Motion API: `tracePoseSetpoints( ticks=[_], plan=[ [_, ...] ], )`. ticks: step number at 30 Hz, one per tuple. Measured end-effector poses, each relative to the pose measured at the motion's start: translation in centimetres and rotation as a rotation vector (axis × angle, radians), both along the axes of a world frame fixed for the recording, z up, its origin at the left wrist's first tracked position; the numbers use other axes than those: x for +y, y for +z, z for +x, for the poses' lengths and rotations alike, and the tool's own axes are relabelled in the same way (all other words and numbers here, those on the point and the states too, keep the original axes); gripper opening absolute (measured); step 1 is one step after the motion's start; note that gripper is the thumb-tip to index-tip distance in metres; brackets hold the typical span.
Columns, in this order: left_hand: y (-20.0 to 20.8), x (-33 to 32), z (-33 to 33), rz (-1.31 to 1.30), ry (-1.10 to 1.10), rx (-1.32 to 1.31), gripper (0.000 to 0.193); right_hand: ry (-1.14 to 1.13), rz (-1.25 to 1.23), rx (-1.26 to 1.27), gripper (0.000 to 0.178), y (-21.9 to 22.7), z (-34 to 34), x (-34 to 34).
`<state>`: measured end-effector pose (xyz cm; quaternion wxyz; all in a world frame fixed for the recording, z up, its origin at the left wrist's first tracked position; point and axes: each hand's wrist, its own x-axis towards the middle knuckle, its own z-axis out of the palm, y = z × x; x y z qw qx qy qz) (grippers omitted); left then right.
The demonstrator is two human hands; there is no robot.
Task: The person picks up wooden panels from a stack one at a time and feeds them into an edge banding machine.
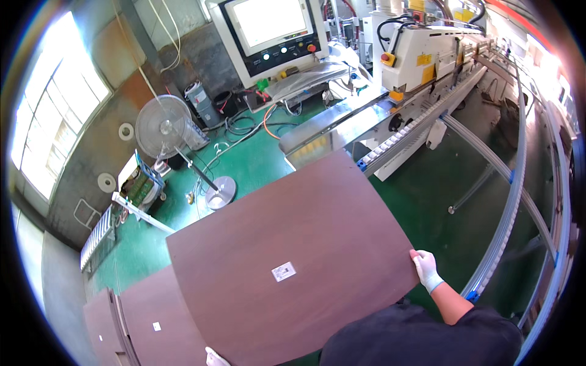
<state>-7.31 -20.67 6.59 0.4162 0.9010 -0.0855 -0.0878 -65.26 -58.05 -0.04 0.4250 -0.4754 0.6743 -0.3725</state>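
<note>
A large brown rectangular panel (244, 238) with a small white label (283, 271) spans the middle of the view, in front of my body. My right hand (426, 269), in a white glove, is closed on its right edge near the lower corner, thumb on the top face. At the lower left edge of the panel is my left hand (216, 357), also white-gloved. Only part of it shows at the bottom of the view; it grips the edge, with its other fingers hidden. The panel's far corner reaches close to the machine's infeed rail (397, 143).
More brown labelled panels (160, 305) lie stacked at the lower left. A long white machine (421, 58) stands ahead right, beside a control screen (271, 27). A curved metal roller frame (510, 207) runs along the right. A pedestal fan (165, 127) and cables stand on the green floor.
</note>
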Motion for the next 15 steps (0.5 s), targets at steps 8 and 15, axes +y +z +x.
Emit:
tracePoseSetpoints(
  ticks=[8, 15],
  plan=[
    [0.9, -20.3, 3.9, 0.191, -0.311, -0.142, 0.055, -0.376, 0.007, -0.140, 0.037, 0.0, -5.3, 8.4],
    [-0.1, -36.8, -0.3, 0.283, -0.658, -0.237, 0.059, -0.662, -0.038, -0.152, 0.038, -4.8, -10.5, 16.4]
  ],
)
